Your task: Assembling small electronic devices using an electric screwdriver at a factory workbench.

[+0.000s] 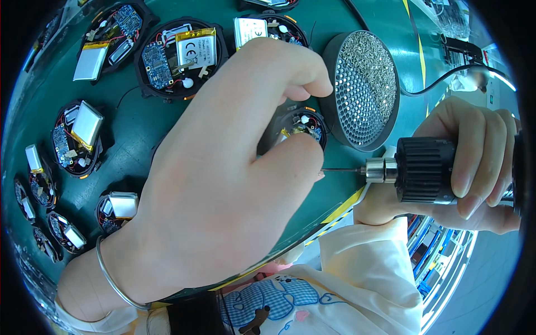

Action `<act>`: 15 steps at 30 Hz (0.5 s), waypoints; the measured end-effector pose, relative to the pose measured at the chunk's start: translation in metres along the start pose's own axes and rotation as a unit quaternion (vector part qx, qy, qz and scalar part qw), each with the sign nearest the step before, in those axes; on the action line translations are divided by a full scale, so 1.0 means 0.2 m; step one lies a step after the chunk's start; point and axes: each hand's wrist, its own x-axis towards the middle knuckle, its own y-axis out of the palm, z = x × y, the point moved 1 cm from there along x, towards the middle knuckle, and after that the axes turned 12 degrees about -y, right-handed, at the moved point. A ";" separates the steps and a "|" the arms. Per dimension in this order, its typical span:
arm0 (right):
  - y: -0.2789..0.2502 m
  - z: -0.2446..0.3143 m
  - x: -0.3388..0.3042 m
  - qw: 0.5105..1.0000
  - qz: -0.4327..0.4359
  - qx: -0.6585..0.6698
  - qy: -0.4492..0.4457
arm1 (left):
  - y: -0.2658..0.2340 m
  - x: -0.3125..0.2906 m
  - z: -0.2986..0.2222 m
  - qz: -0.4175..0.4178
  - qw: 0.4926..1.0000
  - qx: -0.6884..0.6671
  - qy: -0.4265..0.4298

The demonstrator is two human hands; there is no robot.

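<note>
My left hand reaches across the middle with its fingers curved and its thumb set apart from the forefinger. In the gap between them part of a round black device shows, with a blue circuit board and wires inside. The left thumb's tip is at the end of a thin screwdriver bit; whether they touch I cannot tell. My right hand is wrapped around a black ribbed electric screwdriver, which lies level and points left. The forefinger's bent knuckle is close to a round grey screw tray.
Several open round devices with circuit boards and silver battery packs lie on the green mat, mostly to the left and at the back. Small screws fill part of the perforated tray. A black cable curves behind it at the right.
</note>
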 end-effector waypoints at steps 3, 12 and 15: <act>0.00 0.00 0.00 1.000 0.009 -0.001 0.007 | -0.01 -0.01 -0.01 -0.001 1.000 0.007 0.000; 0.02 0.01 -0.01 1.000 0.023 -0.011 0.006 | 0.00 -0.02 -0.02 0.007 1.000 0.020 0.010; 0.03 -0.02 -0.02 1.000 0.024 -0.005 0.003 | -0.03 -0.02 -0.05 0.020 0.998 0.064 0.012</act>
